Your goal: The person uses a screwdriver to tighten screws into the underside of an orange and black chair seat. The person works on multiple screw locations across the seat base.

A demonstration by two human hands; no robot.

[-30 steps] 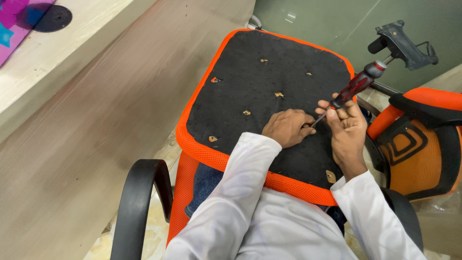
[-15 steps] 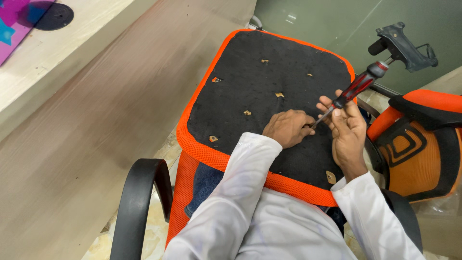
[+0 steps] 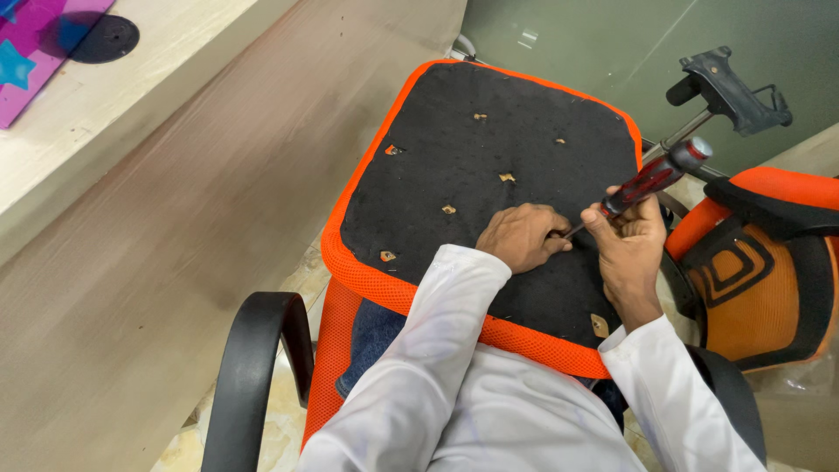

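Observation:
An upturned chair seat lies across my lap, black underside up with an orange mesh rim and several small holes showing wood. My right hand grips a red-and-black screwdriver, its shaft slanting down and left toward the seat. My left hand rests on the black underside at the screwdriver's tip, fingers curled around the spot where the tip meets the seat. The tip itself is hidden behind my left fingers.
A black chair armrest curves at lower left. An orange-and-black chair back stands to the right, with a black metal bracket above it. A pale wooden desk side fills the left, with a black disc on top.
The screwdriver handle has shifted slightly in my right hand. My left hand stays in place at the tip.

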